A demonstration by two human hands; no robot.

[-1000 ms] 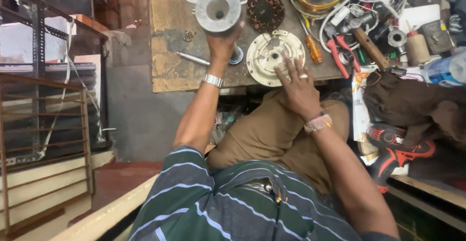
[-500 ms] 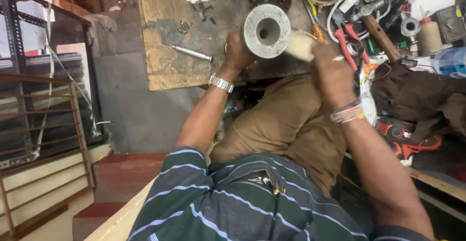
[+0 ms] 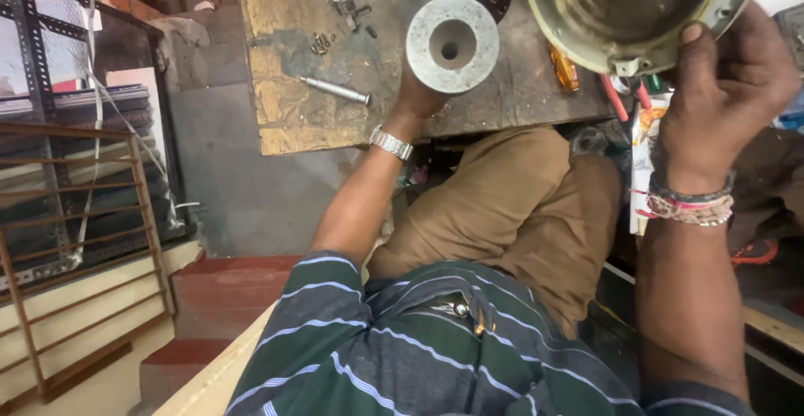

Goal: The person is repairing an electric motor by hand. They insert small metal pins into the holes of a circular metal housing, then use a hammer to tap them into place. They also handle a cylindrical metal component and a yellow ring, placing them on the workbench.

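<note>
Over the worn wooden counter [image 3: 335, 89] I have my left hand [image 3: 414, 93], grip closed around the grey hollow cylinder [image 3: 452, 43], and my right hand [image 3: 729, 89] clasping the round metal housing [image 3: 636, 5] rim. I'd keep both level, bores facing me, clear of the steel shaft [image 3: 335, 91].

We are looking down from a single head-worn camera, facing forward over our own striped chest and lap toward the wooden surface [image 3: 368, 56], sitting close enough that both raised hands are filling the upper frame.
</note>
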